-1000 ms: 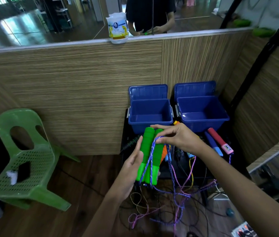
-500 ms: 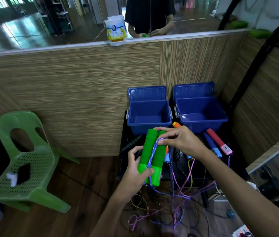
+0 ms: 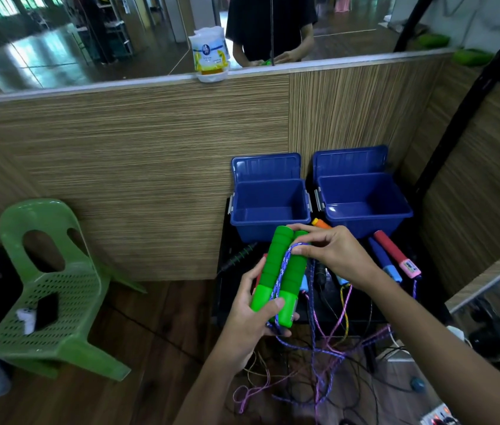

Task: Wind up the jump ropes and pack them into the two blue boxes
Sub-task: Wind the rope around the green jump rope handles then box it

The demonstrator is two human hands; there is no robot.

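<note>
I see a wood-grain partition wall [image 3: 126, 179] across the back with a mirror [image 3: 58, 41] above it; a white and yellow container [image 3: 210, 53] stands on the ledge between them. On the left, a green plastic chair [image 3: 55, 289] stands on the wooden floor [image 3: 150, 348], with a small white thing and a dark thing lying on its seat.

Against the wall, two blue boxes sit side by side on a black stand [image 3: 224, 271], lids tipped back: the left blue box [image 3: 268, 207] and the right blue box [image 3: 363, 200]. I see nothing inside either.

In front of the right box lie a red handle with a pink end [image 3: 396, 254] and a blue handle [image 3: 382, 260], just beside each other. An orange handle [image 3: 320, 223] shows past my right hand's fingers.

My left hand [image 3: 248, 320] grips the lower ends of the two green handles [image 3: 282, 271], held side by side and upright, thumb across the front. My right hand [image 3: 334, 253] pinches the purple-blue rope [image 3: 288, 259] near the handles' tops, fingers curled; the rope runs down between the handles.

Below, loose cords [image 3: 328, 348] in purple, pink and yellow hang tangled off the stand down toward the floor.
</note>
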